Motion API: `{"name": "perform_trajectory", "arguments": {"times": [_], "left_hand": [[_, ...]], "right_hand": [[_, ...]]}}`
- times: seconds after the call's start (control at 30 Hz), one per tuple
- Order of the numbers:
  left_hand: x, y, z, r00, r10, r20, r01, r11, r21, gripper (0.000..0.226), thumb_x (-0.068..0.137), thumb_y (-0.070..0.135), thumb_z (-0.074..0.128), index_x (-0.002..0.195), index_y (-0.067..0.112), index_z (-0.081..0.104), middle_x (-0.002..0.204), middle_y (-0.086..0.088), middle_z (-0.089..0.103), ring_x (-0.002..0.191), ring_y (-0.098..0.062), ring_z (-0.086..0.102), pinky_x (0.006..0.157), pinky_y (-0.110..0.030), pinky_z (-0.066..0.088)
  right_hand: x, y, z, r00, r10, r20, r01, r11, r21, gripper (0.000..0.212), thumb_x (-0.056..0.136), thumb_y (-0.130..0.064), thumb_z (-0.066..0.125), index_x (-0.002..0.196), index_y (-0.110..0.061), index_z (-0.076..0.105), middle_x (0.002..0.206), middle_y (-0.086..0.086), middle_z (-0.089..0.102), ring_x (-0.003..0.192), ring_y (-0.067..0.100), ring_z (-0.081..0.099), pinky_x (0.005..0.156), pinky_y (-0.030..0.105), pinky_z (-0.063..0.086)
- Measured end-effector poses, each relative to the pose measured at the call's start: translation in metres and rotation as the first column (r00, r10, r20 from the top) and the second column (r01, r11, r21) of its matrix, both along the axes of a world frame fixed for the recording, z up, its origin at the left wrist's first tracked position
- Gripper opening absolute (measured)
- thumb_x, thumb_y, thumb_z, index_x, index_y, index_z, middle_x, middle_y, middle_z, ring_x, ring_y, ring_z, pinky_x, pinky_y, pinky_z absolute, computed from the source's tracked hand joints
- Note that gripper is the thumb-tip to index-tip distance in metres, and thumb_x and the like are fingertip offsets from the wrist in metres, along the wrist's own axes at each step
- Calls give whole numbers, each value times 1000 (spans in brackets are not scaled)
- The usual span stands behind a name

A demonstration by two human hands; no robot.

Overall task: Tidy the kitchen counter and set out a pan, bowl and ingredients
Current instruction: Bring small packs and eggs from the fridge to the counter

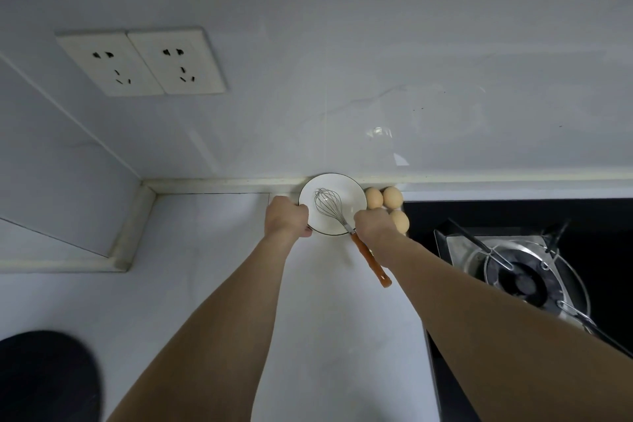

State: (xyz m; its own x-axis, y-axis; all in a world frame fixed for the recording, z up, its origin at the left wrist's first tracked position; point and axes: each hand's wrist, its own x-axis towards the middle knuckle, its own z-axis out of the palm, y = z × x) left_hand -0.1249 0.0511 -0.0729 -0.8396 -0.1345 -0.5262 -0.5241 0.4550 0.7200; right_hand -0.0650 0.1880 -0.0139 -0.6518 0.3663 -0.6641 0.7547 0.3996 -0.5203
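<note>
White round ceramic bowl with thin dark rim, at the back edge of the pale counter, touching the wall. Gripped at its left rim by the left hand, fingers curled. Right hand at the right rim, grip impossible to tell. Inside, steel whisk with orange handle, overhanging. Just beside, three tan eggs. Risk: nudging the bowl rightward, rolling eggs toward the black hob; whisk tipping out.

Two cream rectangular wall sockets side by side on the pale glossy wall, black glass gas hob at right with a round burner under a metal pan support, dark rounded object at lower left corner
</note>
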Motion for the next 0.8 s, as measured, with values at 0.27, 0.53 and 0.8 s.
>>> {"name": "perform_trajectory", "arguments": {"times": [0.27, 0.53, 0.8], "left_hand": [[4, -11, 6, 1000, -11, 17, 11, 1000, 22, 22, 84, 11, 50, 80, -4, 66, 65, -11, 64, 68, -32, 73, 77, -47, 60], [40, -46, 25, 984, -65, -168, 38, 987, -159, 28, 90, 18, 45, 66, 13, 32, 65, -6, 38, 60, -20, 40, 55, -28, 29], [114, -135, 57, 970, 68, -232, -126, 961, -245, 46, 102, 28, 40, 144, 11, 44, 147, -6, 46, 129, -24, 48, 97, -26, 38]], "right_hand": [[1, 2, -13, 998, 53, -40, -49, 993, 106, 30, 97, -7, 43, 126, -3, 51, 124, 12, 57, 116, 27, 56, 90, 29, 46], [18, -17, -7, 913, 146, -381, -39, 961, 273, 45, 90, -13, 45, 133, -2, 42, 134, 14, 45, 125, 31, 40, 103, 36, 33], [56, -101, 14, 731, 349, -586, -192, 929, 315, 56, 89, -9, 46, 143, -2, 35, 153, 18, 24, 143, 32, 21, 117, 37, 17]]}}
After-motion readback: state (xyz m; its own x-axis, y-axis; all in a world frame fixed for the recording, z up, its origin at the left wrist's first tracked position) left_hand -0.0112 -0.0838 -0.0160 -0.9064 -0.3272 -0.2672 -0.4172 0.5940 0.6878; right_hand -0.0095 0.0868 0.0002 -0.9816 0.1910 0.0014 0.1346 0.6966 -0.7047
